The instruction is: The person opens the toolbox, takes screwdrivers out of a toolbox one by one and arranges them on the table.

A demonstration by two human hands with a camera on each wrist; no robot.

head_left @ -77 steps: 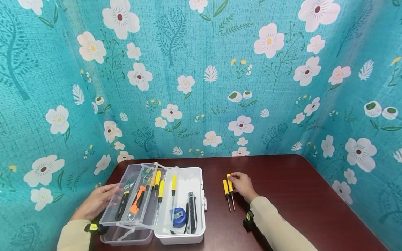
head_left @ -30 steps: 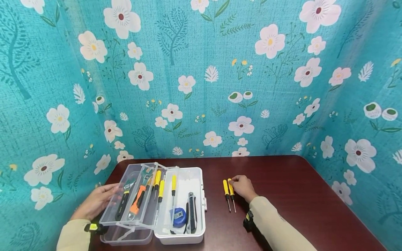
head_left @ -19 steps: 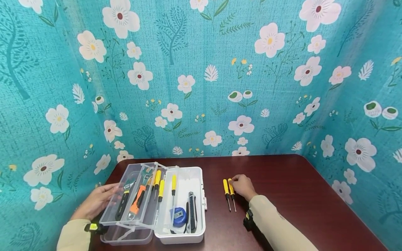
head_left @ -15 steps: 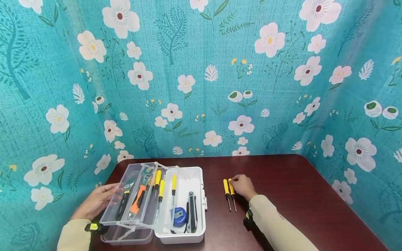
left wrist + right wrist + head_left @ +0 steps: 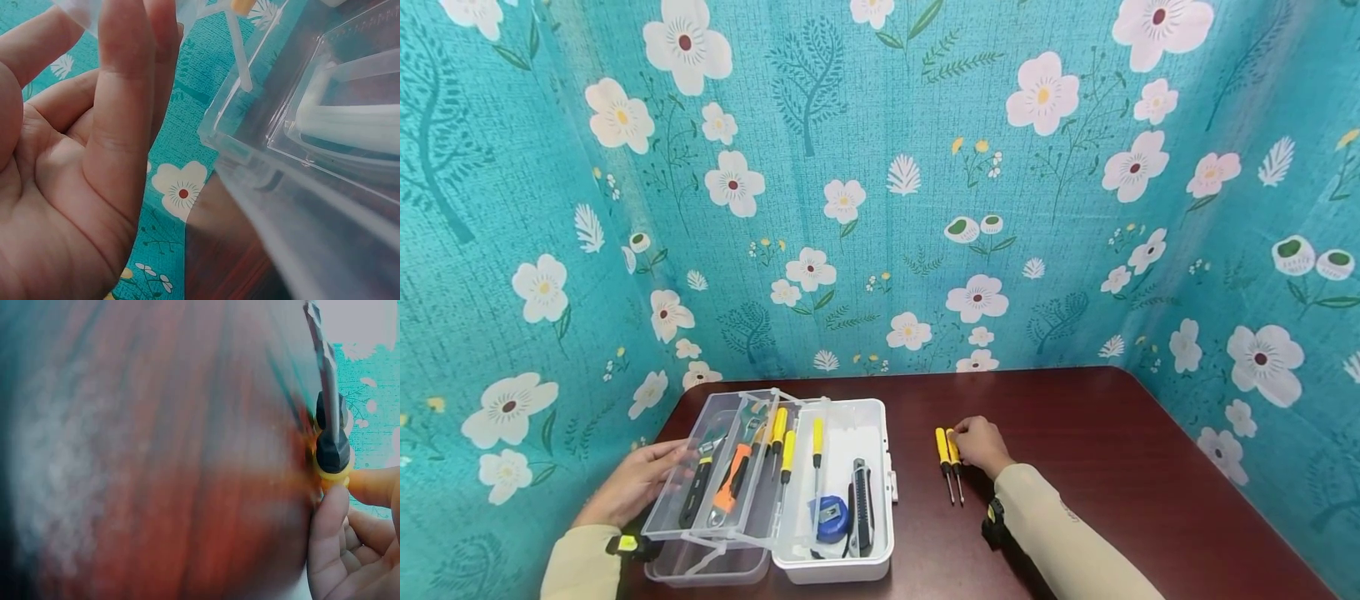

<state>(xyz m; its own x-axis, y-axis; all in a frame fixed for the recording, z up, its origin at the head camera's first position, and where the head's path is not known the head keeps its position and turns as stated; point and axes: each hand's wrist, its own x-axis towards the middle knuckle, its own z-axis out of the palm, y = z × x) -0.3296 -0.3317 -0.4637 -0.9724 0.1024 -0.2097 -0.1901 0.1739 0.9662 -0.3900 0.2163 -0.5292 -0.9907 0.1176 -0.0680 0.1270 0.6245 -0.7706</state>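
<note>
My right hand pinches the yellow handle of the right-hand screwdriver between thumb and fingers. Close on its left lies a second yellow-and-black screwdriver, its handle end about level with the first. In the right wrist view, the pinched screwdriver shows its shaft pointing up. My left hand grips the outer edge of the toolbox's raised clear tray, with some fingers seen through the plastic. Inside that tray lie an adjustable wrench and an orange-handled tool.
The toolbox's white base holds a blue tape measure and a utility knife. More yellow-handled screwdrivers lie in the clear trays. Floral cloth hangs behind the dark red table.
My right hand has slid the right-hand screwdriver slightly toward me, from sticking out past its neighbour to about level with it. For the last second it has stayed there. My left hand keeps its hold.
</note>
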